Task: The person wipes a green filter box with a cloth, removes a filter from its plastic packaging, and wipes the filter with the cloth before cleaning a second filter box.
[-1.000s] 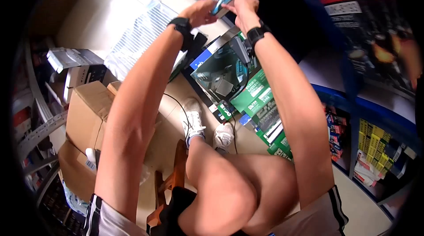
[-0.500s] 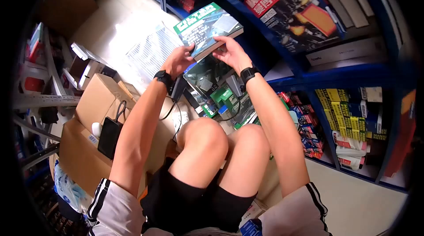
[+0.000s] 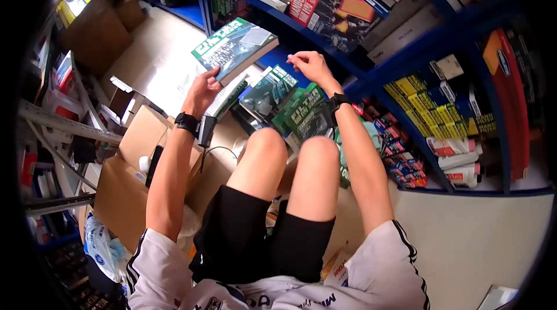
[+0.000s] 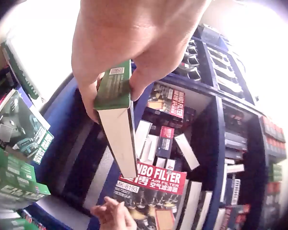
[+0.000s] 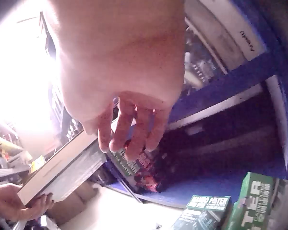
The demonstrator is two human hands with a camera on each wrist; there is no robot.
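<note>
Green-edged, the filter box (image 3: 237, 47) at upper centre is pinched by the left hand (image 3: 203, 90), seemingly not yet placed, the right hand (image 3: 317, 70) relaxed and empty, mid-frame boxes (image 3: 306, 111) apparently remaining.

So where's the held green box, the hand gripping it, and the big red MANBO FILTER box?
Green box (image 3: 235, 47): head view, its printed face.
Left hand (image 3: 203, 92): head view, its middle.
Red MANBO FILTER box (image 3: 335, 11): head view, its front.
</note>
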